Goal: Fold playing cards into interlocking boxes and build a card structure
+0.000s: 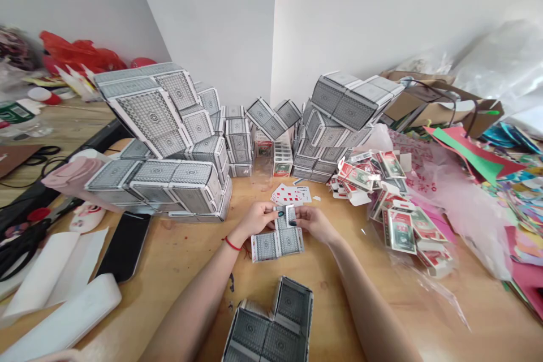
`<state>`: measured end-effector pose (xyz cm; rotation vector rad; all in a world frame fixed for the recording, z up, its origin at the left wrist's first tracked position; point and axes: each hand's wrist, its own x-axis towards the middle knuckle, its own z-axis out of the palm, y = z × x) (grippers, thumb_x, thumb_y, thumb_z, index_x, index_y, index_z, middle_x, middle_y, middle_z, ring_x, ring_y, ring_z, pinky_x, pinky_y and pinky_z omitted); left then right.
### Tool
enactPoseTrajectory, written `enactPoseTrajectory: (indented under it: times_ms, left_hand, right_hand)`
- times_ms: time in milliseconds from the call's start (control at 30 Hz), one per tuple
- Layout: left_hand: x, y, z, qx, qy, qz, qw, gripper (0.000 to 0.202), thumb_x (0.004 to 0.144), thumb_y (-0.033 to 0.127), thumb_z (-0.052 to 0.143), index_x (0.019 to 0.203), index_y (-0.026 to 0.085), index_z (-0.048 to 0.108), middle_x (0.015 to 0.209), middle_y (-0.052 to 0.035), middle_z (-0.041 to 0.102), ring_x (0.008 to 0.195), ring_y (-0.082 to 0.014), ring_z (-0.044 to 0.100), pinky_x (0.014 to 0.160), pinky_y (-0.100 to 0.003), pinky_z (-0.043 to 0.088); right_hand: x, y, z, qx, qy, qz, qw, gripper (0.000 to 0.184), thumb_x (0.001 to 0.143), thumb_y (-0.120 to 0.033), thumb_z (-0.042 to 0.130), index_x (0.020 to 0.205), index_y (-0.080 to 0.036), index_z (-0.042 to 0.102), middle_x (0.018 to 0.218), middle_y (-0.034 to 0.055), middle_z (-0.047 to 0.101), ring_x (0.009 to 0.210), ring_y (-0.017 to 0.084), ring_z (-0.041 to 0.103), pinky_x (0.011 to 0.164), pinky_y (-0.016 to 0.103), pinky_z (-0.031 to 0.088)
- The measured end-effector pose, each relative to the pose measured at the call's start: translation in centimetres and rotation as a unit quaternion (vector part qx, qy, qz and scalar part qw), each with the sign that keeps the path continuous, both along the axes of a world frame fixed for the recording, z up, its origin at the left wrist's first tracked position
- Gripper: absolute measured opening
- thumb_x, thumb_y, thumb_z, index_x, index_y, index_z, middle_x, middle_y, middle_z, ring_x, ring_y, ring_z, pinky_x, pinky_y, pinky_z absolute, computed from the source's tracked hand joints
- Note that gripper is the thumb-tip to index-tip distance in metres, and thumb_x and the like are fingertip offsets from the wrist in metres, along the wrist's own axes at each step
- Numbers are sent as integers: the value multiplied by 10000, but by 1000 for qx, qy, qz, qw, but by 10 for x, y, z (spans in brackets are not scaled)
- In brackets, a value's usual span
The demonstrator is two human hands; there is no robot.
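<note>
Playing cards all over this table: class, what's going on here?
A person's left hand and right hand hold a joined strip of grey-backed playing cards above a wooden table. Face-up cards with red diamonds lie just beyond. Box shapes built from cards stand stacked behind, another card structure sits nearest the person, and a heap of green-and-red printed card pieces lies to the right.

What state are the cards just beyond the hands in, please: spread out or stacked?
Spread out: the cards lie fanned on the table, face up, red diamonds showing, their edges overlapping rather than squared.
</note>
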<state>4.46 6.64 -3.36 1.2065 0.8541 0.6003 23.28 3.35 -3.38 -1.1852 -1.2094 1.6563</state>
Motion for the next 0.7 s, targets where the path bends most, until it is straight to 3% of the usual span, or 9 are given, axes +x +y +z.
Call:
enactPoseTrajectory:
  times_ms: [100,267,400,700]
  left_hand:
    - [2,-1,1,7,11,-1,1000,183,684,305,578,692,122,575,617,2,580,540,-111,558,519,-242,487]
    - [4,-1,2,29,27,-17,999,212,696,293,563,822,131,616,650,-8,601,550,-111,556,507,-226,479]
    - [4,-2,3,32,29,-25,999,254,698,302,565,886,141,624,667,-14,610,536,-117,560,514,-251,490]
    - [3,-2,4,15,5,-36,999,242,678,354,599,749,123,600,640,-3,584,546,-117,577,528,-247,507]
  right_hand:
    - [-6,1,-4,65,-55,-31,996,163,583,-218,631,717,-163,555,563,-52,499,521,96,443,520,215,351]
    - [-12,2,-12,61,-112,-85,988,128,537,-198,545,519,-182,419,458,-74,377,449,85,338,453,201,255]
    - [-18,1,-13,67,-162,-147,973,180,574,-257,494,471,-188,363,449,-63,323,462,91,309,457,207,233]
    - [-28,-5,-6,97,-217,-208,949,283,680,-345,452,474,-188,337,459,-52,294,461,90,294,435,211,216]
